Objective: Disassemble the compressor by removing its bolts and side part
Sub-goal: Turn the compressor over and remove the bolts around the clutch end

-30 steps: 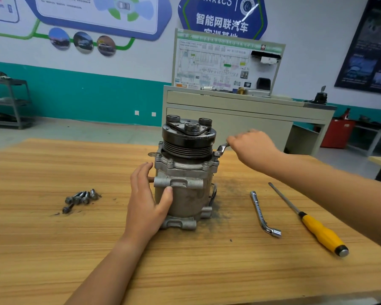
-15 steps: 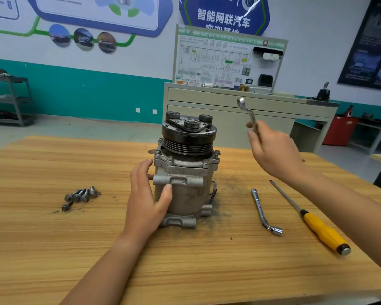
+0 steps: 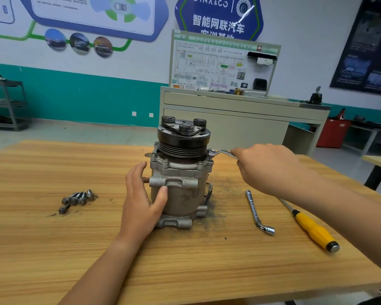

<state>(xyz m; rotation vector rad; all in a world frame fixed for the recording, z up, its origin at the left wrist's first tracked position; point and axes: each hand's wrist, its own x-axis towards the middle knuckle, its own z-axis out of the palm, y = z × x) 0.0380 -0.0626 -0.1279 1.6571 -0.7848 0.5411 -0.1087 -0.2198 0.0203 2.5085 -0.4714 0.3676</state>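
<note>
**Now: loosening a bolt at the right corner of the flange**

Now you are in the bolt-removal step. The grey cast-metal compressor (image 3: 180, 194), black grooved pulley (image 3: 183, 139) on top, stands upright in the middle of the wooden table (image 3: 53, 249). Your left grip (image 3: 141, 205) wraps its side, thumb pressed on the front, steadying it. Your right grip (image 3: 266, 166) is closed round the shank of the slim steel ring spanner (image 3: 220, 153), whose ring end sits over the bolt at the right corner of the upper flange. Other bolt heads (image 3: 165, 161) show along that flange, so I judge that more bolts must come out before the side part can lift away. The next move calls for a firm swing of the spanner while your left grip resists the twist. Watch that the ring does not slip off the head.

No tray or box stands on the table. The dark removed bolts (image 3: 77, 199) lie loose in a small heap to the left, well apart from the compressor.
</note>
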